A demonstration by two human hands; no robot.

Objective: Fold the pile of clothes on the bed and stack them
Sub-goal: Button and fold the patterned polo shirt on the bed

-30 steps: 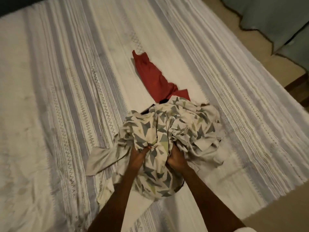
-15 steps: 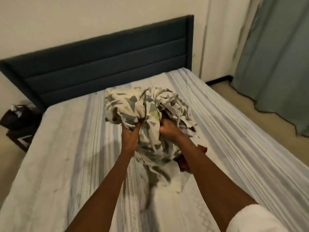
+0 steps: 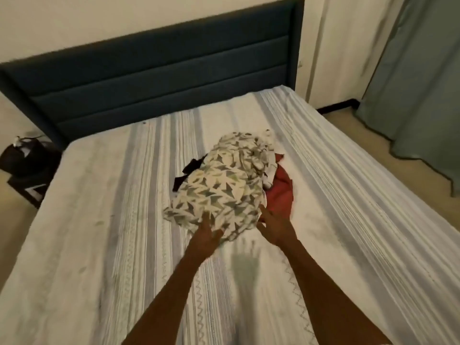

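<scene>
Crumpled triangle-print garment (image 3: pixel 219 192) heaped on bed (image 3: pixel 99 220); left hand (image 3: pixel 202 241), right hand (image 3: pixel 276 226) spread, holding nothing

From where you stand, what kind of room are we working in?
Most likely a bedroom. There is a bed with a striped cover and a dark upholstered headboard, a curtain on the right, and a pile of clothes on the bed.
</scene>
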